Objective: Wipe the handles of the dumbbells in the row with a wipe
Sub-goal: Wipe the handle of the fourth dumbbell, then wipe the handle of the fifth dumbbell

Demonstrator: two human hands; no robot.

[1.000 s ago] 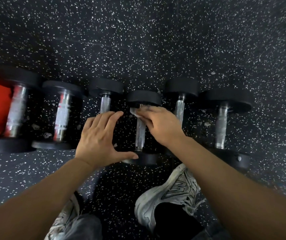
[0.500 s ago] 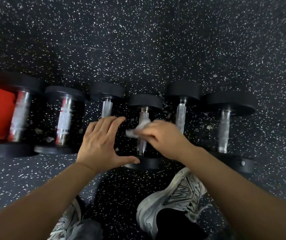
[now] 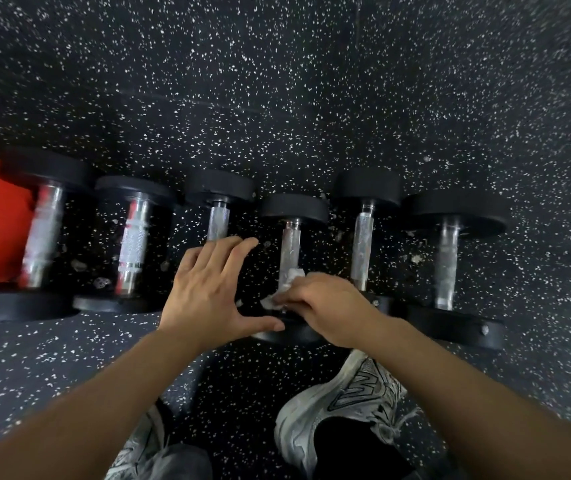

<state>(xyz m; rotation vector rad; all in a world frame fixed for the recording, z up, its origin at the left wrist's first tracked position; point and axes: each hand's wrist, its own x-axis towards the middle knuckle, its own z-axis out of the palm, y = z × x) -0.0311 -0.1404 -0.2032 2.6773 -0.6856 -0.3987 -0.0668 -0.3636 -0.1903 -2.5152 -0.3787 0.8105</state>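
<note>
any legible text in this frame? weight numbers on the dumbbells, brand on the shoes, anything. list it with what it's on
No text can be read in this frame.
Dumbbell heads: plain black faces, no weight numbers showing.
Second dumbbell's handle: red and white bands, blurred; no letters made out.
Right shoe: a side marking, too distorted to read as a letter or brand.
Wipe under the right hand: no print visible.

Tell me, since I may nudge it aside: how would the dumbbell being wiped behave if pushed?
The fourth dumbbell looks heavy for its size, with solid black heads. Those round heads would probably roll sideways across the floor. The knurled metal handle under the wipe likely grips well.
</note>
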